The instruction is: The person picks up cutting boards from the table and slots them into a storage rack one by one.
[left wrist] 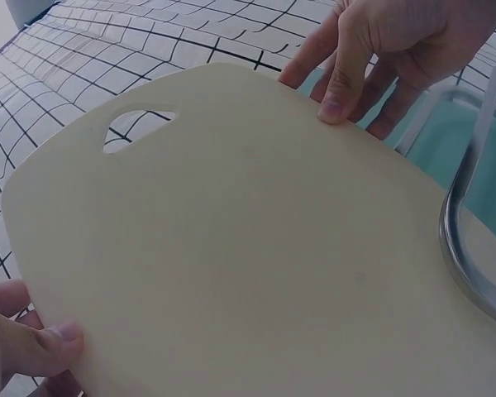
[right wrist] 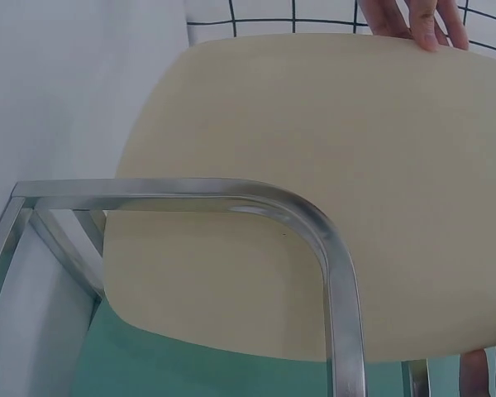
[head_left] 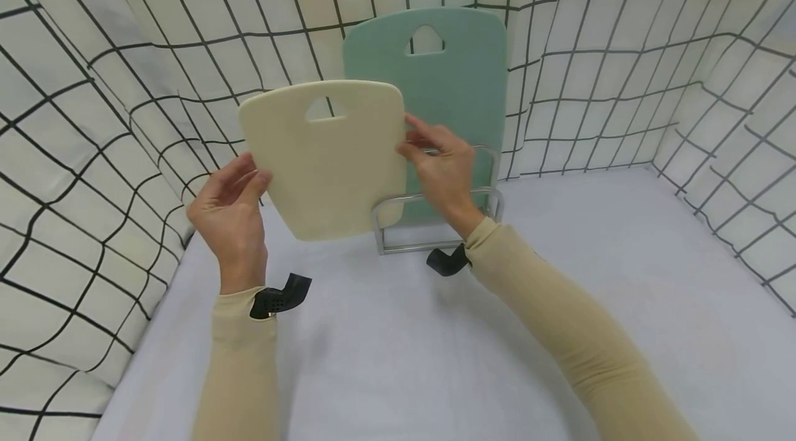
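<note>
A cream cutting board point(head_left: 329, 164) with a cut-out handle is held up between both hands, slightly tilted. My left hand point(head_left: 233, 213) pinches its left edge, thumb on the front face. On the opposite edge my right hand point(head_left: 443, 168) pinches it, thumb in front and fingers behind. The board's lower right corner sits behind the front loop of a metal rack point(head_left: 410, 247), as the right wrist view also shows. Behind it, a green cutting board point(head_left: 460, 81) stands upright in the rack, partly covered by the cream board and my right hand.
The rack stands on a white table surface point(head_left: 373, 344). White cloth with a black grid point(head_left: 597, 74) rises behind and on both sides. A black wrist mount point(head_left: 280, 296) sticks out from the left cuff, another point(head_left: 448, 261) from the right cuff.
</note>
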Available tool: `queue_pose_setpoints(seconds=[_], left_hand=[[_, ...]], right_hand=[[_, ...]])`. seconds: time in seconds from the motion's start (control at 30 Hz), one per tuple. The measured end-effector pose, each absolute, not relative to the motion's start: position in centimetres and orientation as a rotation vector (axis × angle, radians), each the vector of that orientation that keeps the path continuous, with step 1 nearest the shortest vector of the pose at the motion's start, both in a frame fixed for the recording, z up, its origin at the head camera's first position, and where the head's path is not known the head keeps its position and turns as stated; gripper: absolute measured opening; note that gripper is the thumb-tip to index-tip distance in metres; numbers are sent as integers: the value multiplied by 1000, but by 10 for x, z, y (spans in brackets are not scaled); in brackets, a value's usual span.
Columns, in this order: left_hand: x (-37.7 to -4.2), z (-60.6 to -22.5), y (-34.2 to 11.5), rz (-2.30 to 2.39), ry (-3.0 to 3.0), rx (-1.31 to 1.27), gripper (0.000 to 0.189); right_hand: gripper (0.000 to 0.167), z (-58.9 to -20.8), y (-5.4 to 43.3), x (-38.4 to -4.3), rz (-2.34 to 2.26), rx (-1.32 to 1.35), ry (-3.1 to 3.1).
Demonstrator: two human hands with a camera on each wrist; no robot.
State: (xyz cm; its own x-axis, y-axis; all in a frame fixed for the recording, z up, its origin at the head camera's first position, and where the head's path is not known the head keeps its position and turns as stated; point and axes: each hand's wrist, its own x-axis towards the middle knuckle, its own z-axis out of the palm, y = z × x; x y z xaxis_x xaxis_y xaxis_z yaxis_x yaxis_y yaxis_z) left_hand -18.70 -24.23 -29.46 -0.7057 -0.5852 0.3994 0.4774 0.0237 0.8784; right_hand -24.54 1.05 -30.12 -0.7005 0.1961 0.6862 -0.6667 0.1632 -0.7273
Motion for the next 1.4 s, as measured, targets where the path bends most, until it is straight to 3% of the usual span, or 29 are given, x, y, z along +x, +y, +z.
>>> queue_pose_setpoints(seconds=[0.57,1.4], left_hand=[[-189,-304,-240,-1742,-1556,-111,31],[-193,-307,-231,-1746,-1541,-82,32]], right_hand=[[35,-301,16,-246,1638,376,-1758],[33,-301,20,-243,1657,356,-1726]])
